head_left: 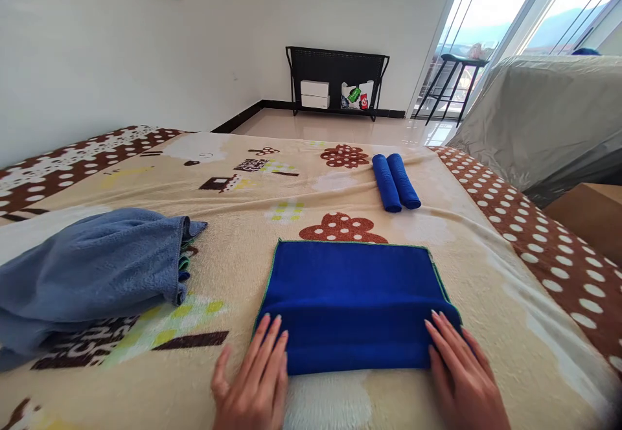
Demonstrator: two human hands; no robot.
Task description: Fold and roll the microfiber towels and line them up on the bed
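Fingers (260, 352) of the left hand (253, 391) lie stretched out, tips on the near left corner of the blue cloth (352, 274), with the outermost one spread away to the side, over the blanket (335, 397). The right hand (464, 378) mirrors it at the near right corner, fingers extended and slanting inward, tips on the fabric. Neither hand is closed around anything; both rest palm down.

The cloth is spread on the blanket, straight ahead and between the hands, as a wide rectangle. Green stitching runs along its far edge and down its sides, and a soft ridge crosses it from side to side just beyond the fingertips. Its far edge borders a brown dotted print on the blanket.

Farther off, to the right, two blue rolls (387, 184) (403, 181) lie side by side, well apart from the cloth. On the left, a greyish-blue towel (97, 261) is heaped, with green and dark blue edges showing at its right end.

Past the blanket, a black rack (335, 66) stands by the wall, holding white boxes (315, 93). A stool (449, 83) is near the window, and a carton (590, 216) sits at the right.
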